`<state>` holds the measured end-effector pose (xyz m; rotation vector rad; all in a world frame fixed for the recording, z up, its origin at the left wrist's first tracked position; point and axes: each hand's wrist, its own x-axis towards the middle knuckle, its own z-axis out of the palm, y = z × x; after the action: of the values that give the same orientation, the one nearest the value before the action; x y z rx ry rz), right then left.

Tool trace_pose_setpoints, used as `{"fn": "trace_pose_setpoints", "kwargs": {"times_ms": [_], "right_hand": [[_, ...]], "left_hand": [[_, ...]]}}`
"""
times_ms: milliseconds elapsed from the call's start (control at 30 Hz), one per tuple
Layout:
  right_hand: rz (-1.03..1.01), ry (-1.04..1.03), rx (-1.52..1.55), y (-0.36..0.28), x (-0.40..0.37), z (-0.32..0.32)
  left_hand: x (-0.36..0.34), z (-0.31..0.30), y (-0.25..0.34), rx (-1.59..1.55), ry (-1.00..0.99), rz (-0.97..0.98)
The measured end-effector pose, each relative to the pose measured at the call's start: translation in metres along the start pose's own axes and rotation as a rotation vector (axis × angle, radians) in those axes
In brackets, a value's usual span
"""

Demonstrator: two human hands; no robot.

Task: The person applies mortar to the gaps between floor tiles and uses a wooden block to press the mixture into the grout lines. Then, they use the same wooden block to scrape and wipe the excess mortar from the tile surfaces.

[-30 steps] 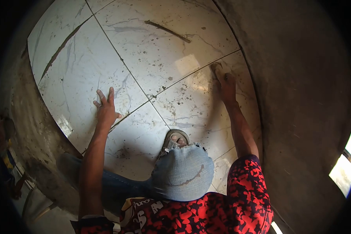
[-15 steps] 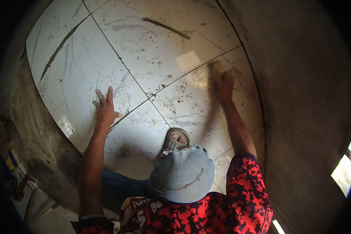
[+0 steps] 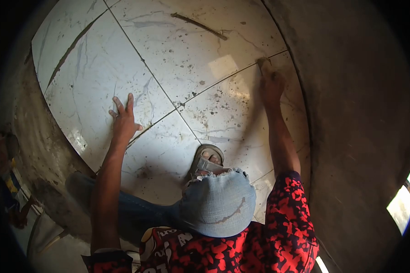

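Views: one only, worn on the person's head.
Facing: forward and steeply down, over the person's own bent knee [image 3: 218, 204] onto the tiled floor [image 3: 168, 54].
Nearness: close. Both arms enter from the bottom edge, with the left hand [image 3: 124, 120] and right hand [image 3: 272, 84] about mid-frame.
Lens: wide fisheye. Tile joints bow and the corners are black.
Right edge: a grey wall [image 3: 351, 113] curves down it.
Left rim: dark, perhaps clutter, and hard to tell.
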<state>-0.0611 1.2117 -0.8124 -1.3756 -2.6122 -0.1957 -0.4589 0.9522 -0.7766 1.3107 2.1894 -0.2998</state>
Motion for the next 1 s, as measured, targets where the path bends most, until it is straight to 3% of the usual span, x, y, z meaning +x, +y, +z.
{"fn": "trace_pose_setpoints", "kwargs": {"times_ms": [67,100,133,200,267,300,367,400,433,467,533,600,667,700,800,833,867,933,1000], "right_hand": [[0.728,-0.491,0.697,-0.044,0.014,-0.027],[0.418,-0.251,0.631,-0.063,-0.017,-0.006],[0.117,0.047,0.586,-0.095,-0.020,-0.036],[0.403,-0.376,0.700,-0.061,-0.014,-0.010],[0.332,-0.521,0.308,-0.034,0.010,-0.020],[0.335,-0.538,0.309,-0.038,-0.001,-0.020],[0.220,-0.378,0.317,-0.050,-0.010,-0.016],[0.156,-0.292,0.321,-0.058,-0.012,-0.011],[0.219,-0.053,0.297,-0.073,-0.024,0.000],[0.219,-0.050,0.296,-0.057,-0.022,0.007],[0.062,-0.259,0.005,-0.012,-0.003,0.008],[0.154,-0.182,0.125,-0.007,0.007,-0.002],[-0.029,-0.118,-0.041,-0.022,-0.001,0.001],[0.089,-0.175,0.188,-0.047,-0.002,-0.020],[-0.046,-0.196,0.068,-0.006,0.009,0.002],[0.133,-0.237,0.096,-0.001,0.017,0.002],[0.132,-0.246,0.102,-0.006,0.011,0.005],[0.012,-0.071,0.061,-0.026,0.005,0.000],[0.072,-0.102,0.220,-0.039,0.000,-0.008]], "left_hand": [[0.003,-0.006,0.004,-0.023,-0.068,-0.077],[0.006,0.002,-0.001,-0.022,-0.031,-0.061],[0.007,0.006,-0.004,-0.016,0.002,-0.044],[0.006,-0.006,0.003,-0.039,-0.041,-0.074],[0.002,-0.002,0.001,-0.056,-0.107,-0.109],[0.001,0.003,-0.001,-0.054,-0.058,-0.078],[0.004,-0.001,0.002,-0.062,0.024,-0.041],[0.002,-0.006,0.006,-0.078,-0.036,-0.074],[0.003,-0.012,0.007,-0.091,-0.099,-0.104],[0.006,-0.007,0.003,-0.091,-0.096,-0.103],[0.009,0.015,-0.012,-0.023,0.077,0.041],[0.002,0.001,-0.001,0.008,-0.010,-0.012],[0.005,-0.005,0.004,0.022,-0.066,-0.063],[0.006,-0.003,0.002,0.000,-0.032,-0.051],[0.006,0.003,-0.003,-0.015,-0.001,-0.025],[0.006,0.004,-0.004,-0.020,0.010,-0.022],[0.004,0.006,-0.005,-0.018,0.002,-0.027],[0.007,0.003,-0.001,-0.023,-0.013,-0.061],[0.006,-0.004,0.004,-0.035,-0.040,-0.081]]}}
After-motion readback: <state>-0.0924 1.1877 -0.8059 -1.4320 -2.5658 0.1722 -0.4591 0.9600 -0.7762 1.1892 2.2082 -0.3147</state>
